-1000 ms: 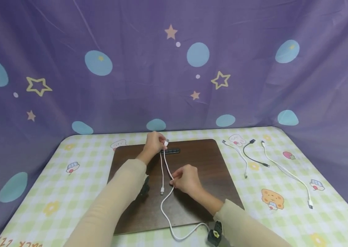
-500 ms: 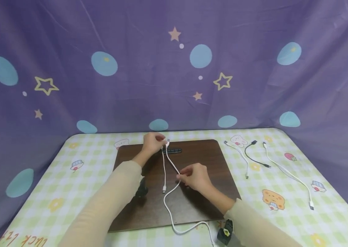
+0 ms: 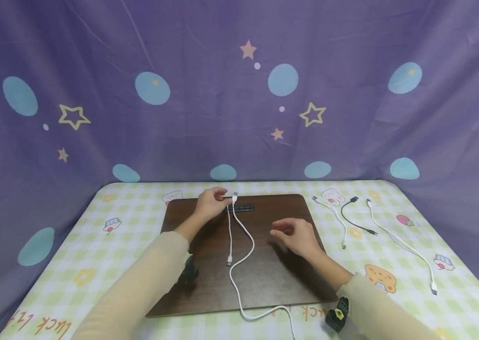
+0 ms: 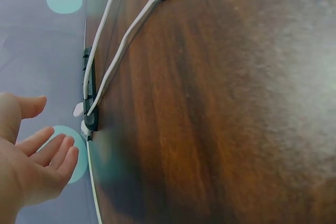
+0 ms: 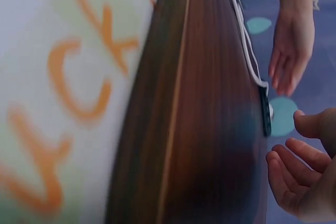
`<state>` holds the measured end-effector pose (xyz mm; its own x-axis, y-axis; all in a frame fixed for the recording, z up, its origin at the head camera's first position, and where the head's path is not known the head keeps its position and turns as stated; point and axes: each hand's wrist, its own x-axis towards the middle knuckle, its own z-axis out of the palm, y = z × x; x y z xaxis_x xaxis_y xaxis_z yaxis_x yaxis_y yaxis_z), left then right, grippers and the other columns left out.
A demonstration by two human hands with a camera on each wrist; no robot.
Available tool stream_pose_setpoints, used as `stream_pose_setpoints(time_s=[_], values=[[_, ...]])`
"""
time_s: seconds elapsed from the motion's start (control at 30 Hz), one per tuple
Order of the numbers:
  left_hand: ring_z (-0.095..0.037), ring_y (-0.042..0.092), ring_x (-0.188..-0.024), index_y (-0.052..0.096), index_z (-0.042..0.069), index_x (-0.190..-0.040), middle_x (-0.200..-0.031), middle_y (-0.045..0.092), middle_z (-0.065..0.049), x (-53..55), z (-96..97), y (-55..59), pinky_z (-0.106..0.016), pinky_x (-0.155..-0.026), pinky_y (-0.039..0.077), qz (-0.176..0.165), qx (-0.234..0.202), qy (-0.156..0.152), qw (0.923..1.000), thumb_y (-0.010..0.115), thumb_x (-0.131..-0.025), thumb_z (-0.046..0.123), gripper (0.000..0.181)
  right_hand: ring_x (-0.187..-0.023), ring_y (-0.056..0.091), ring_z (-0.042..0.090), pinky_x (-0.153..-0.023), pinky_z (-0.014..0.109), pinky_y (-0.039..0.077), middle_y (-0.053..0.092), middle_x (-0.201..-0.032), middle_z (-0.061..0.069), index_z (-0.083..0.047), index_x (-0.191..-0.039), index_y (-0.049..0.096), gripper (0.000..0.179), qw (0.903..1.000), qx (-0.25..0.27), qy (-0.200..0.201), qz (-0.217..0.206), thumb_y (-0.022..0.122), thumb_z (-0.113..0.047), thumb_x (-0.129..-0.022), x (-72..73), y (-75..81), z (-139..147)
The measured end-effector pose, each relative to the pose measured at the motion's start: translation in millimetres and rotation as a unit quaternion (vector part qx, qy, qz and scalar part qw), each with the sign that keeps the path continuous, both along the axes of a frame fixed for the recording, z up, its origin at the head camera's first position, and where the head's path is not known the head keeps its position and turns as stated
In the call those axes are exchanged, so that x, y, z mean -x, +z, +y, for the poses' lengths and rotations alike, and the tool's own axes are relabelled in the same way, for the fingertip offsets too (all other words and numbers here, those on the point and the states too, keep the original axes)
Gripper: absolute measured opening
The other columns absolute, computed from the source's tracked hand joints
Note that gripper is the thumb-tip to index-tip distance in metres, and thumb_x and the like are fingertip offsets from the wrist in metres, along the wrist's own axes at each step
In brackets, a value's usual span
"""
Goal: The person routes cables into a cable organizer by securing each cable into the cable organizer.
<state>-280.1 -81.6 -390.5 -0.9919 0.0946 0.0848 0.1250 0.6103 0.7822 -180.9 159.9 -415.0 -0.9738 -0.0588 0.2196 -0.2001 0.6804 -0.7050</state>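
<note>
A dark slotted cable holder (image 3: 245, 208) lies near the far edge of a brown wooden board (image 3: 205, 288). Two white USB cables run from it toward the front: a short cable (image 3: 230, 236) on the left and a long, curving cable (image 3: 253, 245) on the right. My left hand (image 3: 213, 204) is beside the holder's left end. In the left wrist view its thumb and fingers (image 4: 58, 156) are apart with nothing between them. Over the board's right half hovers my right hand (image 3: 296, 234), loosely bent and holding nothing, clear of the long cable.
Right of the board, on the checked tablecloth (image 3: 65, 264), lie a short white cable (image 3: 336, 215), a black cable (image 3: 351, 222) and a longer white cable (image 3: 405, 243). The long cable's tail (image 3: 292, 326) hangs over the board's front edge. A purple curtain (image 3: 205, 118) stands behind.
My right hand has let go of the long cable and moved right. The left hand has released the cable near its connector and drawn slightly away. The long cable now lies on the board.
</note>
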Motion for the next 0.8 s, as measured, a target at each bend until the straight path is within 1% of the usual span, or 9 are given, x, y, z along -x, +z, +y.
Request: stream_pose_setpoints(time_s=[0.17,0.4,0.6,0.63,0.8], values=[[-0.032,0.065,-0.113,0.061,-0.001,-0.123,-0.121,0.067,-0.02,-7.3,-2.4,0.4,-0.04,-0.098,0.052,-0.016,-0.003,0.003,0.9999,0.07,-0.086,0.019,0.043,-0.084,0.074,0.024,-0.072,0.033,0.059,0.076,-0.097,0.011,-0.006,-0.101,0.073,0.024,0.9999,-0.006,-0.004,0.013,0.076,-0.02,-0.082,4.6,-0.7,21.3],[-0.031,0.063,-0.115,0.06,0.001,-0.125,-0.122,0.066,-0.019,-15.2,-5.0,1.9,-0.039,-0.098,0.052,-0.035,-0.017,0.004,0.9992,0.07,-0.086,0.022,0.045,-0.086,0.073,0.026,-0.075,0.039,0.059,0.076,-0.1,0.012,-0.006,-0.102,0.073,0.025,0.9981,-0.045,-0.021,0.036,0.075,-0.021,-0.083,14.2,1.6,48.7],[-0.031,0.064,-0.114,0.06,0.0,-0.123,-0.122,0.066,-0.019,-23.6,-8.0,4.6,-0.038,-0.097,0.053,-0.026,-0.025,-0.001,0.9994,0.07,-0.086,0.021,0.044,-0.087,0.073,0.031,-0.069,0.037,0.06,0.074,-0.102,0.016,-0.003,-0.106,0.071,0.028,0.9976,-0.051,-0.034,0.033,0.073,-0.021,-0.085,25.3,5.7,71.2],[-0.031,0.064,-0.114,0.06,0.0,-0.123,-0.123,0.066,-0.019,-25.1,-8.4,4.5,-0.038,-0.097,0.054,-0.026,-0.025,-0.002,0.9994,0.07,-0.086,0.02,0.044,-0.087,0.073,0.032,-0.071,0.038,0.059,0.074,-0.102,0.016,-0.003,-0.106,0.071,0.029,0.9971,-0.056,-0.038,0.033,0.072,-0.022,-0.085,26.7,6.4,74.9],[-0.03,0.065,-0.113,0.061,0.001,-0.123,-0.122,0.066,-0.018,-31.2,-9.4,1.8,-0.038,-0.096,0.054,-0.03,-0.019,-0.002,0.9994,0.071,-0.085,0.022,0.044,-0.088,0.072,0.034,-0.073,0.043,0.058,0.073,-0.105,0.019,0.0,-0.108,0.07,0.031,0.9945,-0.085,-0.046,0.04,0.071,-0.022,-0.087,32.7,8.8,92.3]])
